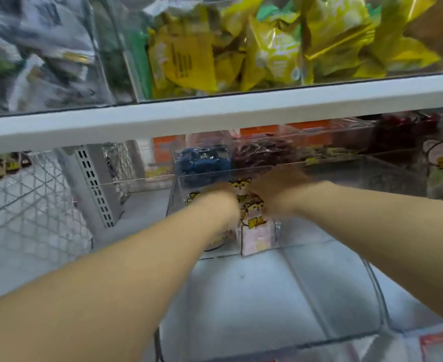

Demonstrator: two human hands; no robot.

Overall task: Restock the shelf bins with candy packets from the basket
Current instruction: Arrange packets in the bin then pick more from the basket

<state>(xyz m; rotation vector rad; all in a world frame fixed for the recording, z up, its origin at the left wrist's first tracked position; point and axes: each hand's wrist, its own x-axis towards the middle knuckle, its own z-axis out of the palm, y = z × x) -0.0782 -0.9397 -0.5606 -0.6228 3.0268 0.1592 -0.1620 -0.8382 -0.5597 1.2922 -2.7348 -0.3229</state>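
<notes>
Both my arms reach deep into a clear plastic shelf bin (371,278) under the white shelf board. At its back stand pale candy packets (257,231) printed with yellow cartoon animals. My left hand (221,198) and my right hand (275,190) are on either side of these packets, touching them. Motion blur hides the fingers, so how they lie is unclear. The basket is out of view.
Above the white shelf board (215,113) sits a clear bin of yellow packets (267,48). Behind the packets lie blue candies (202,160) and dark red candies (262,152). A wire mesh panel (27,199) and a slotted grey upright (95,184) stand at left.
</notes>
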